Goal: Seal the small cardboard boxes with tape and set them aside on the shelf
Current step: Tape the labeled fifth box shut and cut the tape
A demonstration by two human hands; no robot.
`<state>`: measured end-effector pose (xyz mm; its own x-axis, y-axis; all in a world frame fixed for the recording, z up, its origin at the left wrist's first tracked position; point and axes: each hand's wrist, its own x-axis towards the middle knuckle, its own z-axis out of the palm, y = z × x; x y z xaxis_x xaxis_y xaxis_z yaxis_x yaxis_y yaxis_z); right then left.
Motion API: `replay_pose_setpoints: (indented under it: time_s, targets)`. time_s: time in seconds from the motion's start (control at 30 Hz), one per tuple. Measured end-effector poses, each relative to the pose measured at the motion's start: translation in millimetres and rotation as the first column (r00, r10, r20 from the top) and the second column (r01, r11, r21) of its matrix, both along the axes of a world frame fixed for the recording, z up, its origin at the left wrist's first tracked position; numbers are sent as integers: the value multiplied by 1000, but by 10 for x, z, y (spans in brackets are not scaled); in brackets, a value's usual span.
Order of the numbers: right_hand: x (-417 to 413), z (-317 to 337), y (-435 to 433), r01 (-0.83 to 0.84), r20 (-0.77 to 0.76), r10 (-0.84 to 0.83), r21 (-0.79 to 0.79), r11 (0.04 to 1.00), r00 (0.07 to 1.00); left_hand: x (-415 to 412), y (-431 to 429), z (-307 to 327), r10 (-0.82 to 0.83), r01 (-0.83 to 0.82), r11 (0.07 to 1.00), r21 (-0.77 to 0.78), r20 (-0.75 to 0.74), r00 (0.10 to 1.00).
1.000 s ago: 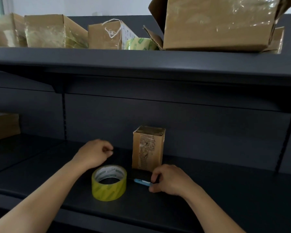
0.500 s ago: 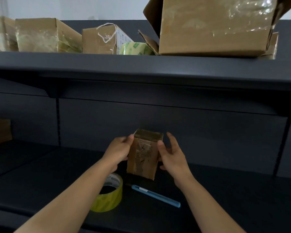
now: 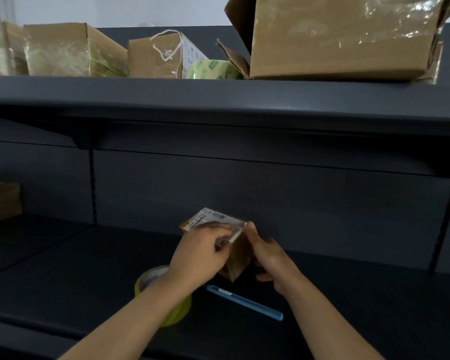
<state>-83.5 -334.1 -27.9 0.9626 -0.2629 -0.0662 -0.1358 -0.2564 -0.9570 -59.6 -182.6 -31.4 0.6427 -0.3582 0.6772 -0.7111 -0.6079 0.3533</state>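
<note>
A small cardboard box [image 3: 235,258] with a white printed label on its upturned face is held tilted above the lower shelf [image 3: 63,276]. My left hand [image 3: 200,255] grips its left side, fingers curled over the label. My right hand [image 3: 266,255] holds the right side, thumb on the top edge. A yellow tape roll [image 3: 152,278] lies on the shelf, partly hidden under my left forearm. A blue utility knife [image 3: 244,302] lies on the shelf just below the box.
The upper shelf [image 3: 218,100] carries several cardboard boxes, a large open box [image 3: 335,40] at the right and a green-printed tape roll [image 3: 213,70]. Another brown box [image 3: 0,201] sits at the far left of the lower shelf.
Both hands have lifted the small box off the shelf and tipped it, so its labelled face now points up. Before that, my right hand left the blue knife lying on the shelf.
</note>
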Motion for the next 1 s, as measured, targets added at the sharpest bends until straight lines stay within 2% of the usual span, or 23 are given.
replay_pose_setpoints:
  time_s: [0.1,0.23,0.3,0.4,0.47,0.57,0.83,1.0]
  targets:
    - [27,-28,-27,7,68,-5,-31,999,998,-2,9,-20,-45,45,999,10,-27,999]
    - [50,-43,-18,-10,118,10,-6,1000,993,51,45,-9,-99,70,986,-154,-191,977]
    - [61,-51,-15,-9,98,14,-50,999,995,79,70,-31,-75,27,977,-214,-218,973]
    - [59,-64,-8,-41,70,46,-70,997,996,123,101,-67,64,-130,963,-238,-266,962]
    - [69,-77,0,-67,96,71,-42,997,993,143,123,-59,72,-186,952,-242,-412,908]
    - [87,-66,42,-131,136,124,43,990,983,131,107,-6,-57,-151,946,-286,-608,792]
    - [165,-94,140,-142,229,113,112,984,967,79,171,51,-201,-198,861,-468,-673,712]
    - [199,-50,246,-158,344,119,88,983,931,48,278,232,-263,-221,795,-565,-649,714]
